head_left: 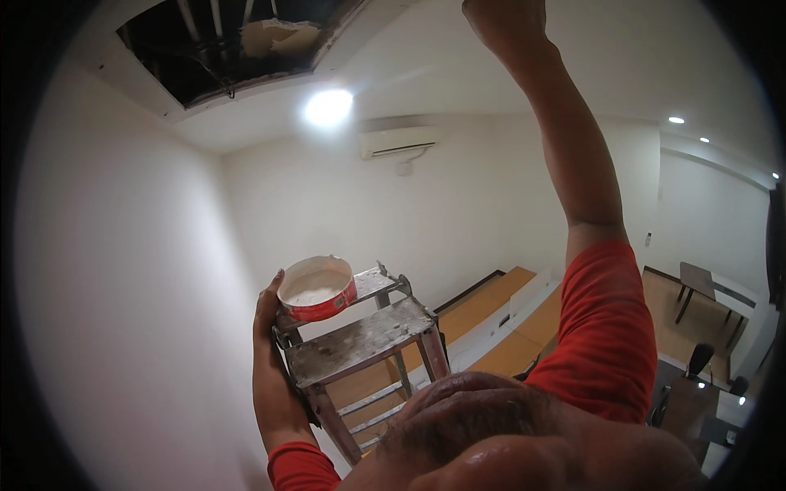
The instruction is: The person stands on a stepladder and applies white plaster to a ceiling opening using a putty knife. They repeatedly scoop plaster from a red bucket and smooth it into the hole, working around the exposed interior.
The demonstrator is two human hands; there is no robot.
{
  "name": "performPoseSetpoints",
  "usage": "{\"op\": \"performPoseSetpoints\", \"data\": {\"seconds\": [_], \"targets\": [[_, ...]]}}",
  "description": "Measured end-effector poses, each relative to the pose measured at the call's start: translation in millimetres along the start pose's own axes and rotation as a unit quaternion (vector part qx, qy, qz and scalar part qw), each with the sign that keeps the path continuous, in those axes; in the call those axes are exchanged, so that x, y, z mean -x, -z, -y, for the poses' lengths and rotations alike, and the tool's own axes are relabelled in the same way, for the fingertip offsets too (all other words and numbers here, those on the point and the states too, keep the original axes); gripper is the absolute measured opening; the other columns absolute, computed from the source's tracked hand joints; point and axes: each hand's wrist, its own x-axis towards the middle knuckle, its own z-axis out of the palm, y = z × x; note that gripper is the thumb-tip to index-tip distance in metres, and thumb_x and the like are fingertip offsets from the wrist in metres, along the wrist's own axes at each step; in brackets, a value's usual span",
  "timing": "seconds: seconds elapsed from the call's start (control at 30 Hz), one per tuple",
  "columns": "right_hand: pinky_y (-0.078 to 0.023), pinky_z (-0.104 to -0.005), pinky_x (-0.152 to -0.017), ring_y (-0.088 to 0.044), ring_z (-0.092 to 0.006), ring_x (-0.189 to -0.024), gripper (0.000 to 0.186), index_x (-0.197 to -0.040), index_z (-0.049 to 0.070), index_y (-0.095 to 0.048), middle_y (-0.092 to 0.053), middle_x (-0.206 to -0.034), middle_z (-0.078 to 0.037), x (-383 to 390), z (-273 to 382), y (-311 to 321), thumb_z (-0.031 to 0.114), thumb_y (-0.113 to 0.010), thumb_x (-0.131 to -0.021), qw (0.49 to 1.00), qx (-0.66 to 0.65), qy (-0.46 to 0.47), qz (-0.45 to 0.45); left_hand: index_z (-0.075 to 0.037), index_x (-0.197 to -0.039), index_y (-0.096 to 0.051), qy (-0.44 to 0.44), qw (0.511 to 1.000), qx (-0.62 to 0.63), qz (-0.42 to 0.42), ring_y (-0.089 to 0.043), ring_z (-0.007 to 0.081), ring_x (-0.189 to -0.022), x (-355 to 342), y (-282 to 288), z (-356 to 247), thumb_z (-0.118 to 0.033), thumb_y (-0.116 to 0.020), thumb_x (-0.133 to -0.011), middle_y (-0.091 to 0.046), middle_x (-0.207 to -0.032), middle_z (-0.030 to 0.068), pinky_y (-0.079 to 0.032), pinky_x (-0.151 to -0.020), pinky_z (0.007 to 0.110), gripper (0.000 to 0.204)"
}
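Note:
A round red tub (322, 309) with a pale, paste-like filling stands on the top of a worn, stained stepladder (360, 337). My left hand (268, 301) is closed against the tub's left side, its fingertips near the rim. Part of that grip is hidden behind the tub and ladder top. My right arm reaches high toward the white ceiling (434, 57). Only the wrist and lower part of my right hand (506, 20) show at the upper edge. Its fingers, and anything in them, are cut off from view.
A rectangular ceiling opening (233, 49) exposes dark space with bars and a torn board. An air conditioner (399, 141) hangs on the far wall. White wall (139, 270) rises close on the left. Wooden desks (491, 303) with white dividers stand below, and a dark table (696, 282) farther right.

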Motion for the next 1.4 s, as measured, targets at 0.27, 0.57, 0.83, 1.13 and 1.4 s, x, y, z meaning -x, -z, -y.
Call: {"op": "performPoseSetpoints", "data": {"seconds": [0.27, 0.57, 0.83, 1.13, 1.4], "targets": [[-0.042, -0.043, -0.1, -0.061, -0.0255, -0.117, 0.05, -0.133, 0.013, -0.069, -0.072, -0.126, -0.007, 10.5, -22.7, 10.6, -0.007, -0.058, -0.088, 0.995, 0.017, -0.034, 0.088, 0.005, -0.129, -0.068, 0.013, 0.999, 0.029, 0.007, -0.067, 0.0286, -0.112, -5.2, 6.8, 10.9, -0.061, -0.058, -0.096, -0.071, -0.122, 0.0219, -0.052, -0.097, 0.039, 0.075], [-0.05, -0.0434, -0.096, -0.066, -0.0277, -0.105, 0.05, -0.133, 0.007, -0.066, -0.073, -0.12, -0.013, 25.9, -35.8, 13.4, -0.012, -0.061, -0.087, 0.996, -0.073, -0.049, -0.007, 0.005, -0.127, -0.069, -0.002, 1.0, 0.027, 0.014, -0.067, 0.0283, -0.109, 2.4, 2.7, 5.0, -0.062, -0.058, -0.097, -0.071, -0.12, 0.0214, -0.051, -0.096, 0.038, 0.074], [-0.054, -0.0426, -0.093, -0.067, -0.0309, -0.105, 0.055, -0.139, 0.005, -0.061, -0.072, -0.117, -0.016, 29.8, -17.6, -19.5, -0.014, -0.058, -0.087, 0.978, -0.17, -0.113, -0.034, 0.006, -0.127, -0.069, 0.014, 0.999, 0.047, 0.012, -0.068, 0.0286, -0.107, -1.8, 2.9, 8.1, -0.062, -0.057, -0.097, -0.071, -0.12, 0.0214, -0.052, -0.095, 0.038, 0.075], [-0.052, -0.0439, -0.096, -0.065, -0.0328, -0.112, 0.059, -0.138, 0.006, -0.062, -0.07, -0.127, -0.015, 38.6, -16.3, -45.4, -0.011, -0.067, -0.082, 0.991, -0.048, -0.074, -0.105, 0.005, -0.126, -0.07, 0.018, 1.0, 0.024, -0.002, -0.068, 0.0278, -0.109, -1.1, 3.9, 7.3, -0.062, -0.056, -0.098, -0.072, -0.118, 0.021, -0.051, -0.095, 0.037, 0.074], [-0.052, -0.0439, -0.096, -0.064, -0.0334, -0.113, 0.061, -0.138, 0.005, -0.061, -0.07, -0.127, -0.015, 38.2, -10.8, -56.7, -0.012, -0.067, -0.08, 0.989, -0.085, -0.09, -0.079, 0.005, -0.127, -0.069, 0.007, 1.0, 0.005, -0.001, -0.067, 0.0288, -0.111, -1.8, 7.2, 7.1, -0.063, -0.056, -0.097, -0.071, -0.121, 0.021, -0.051, -0.097, 0.038, 0.075]]}}
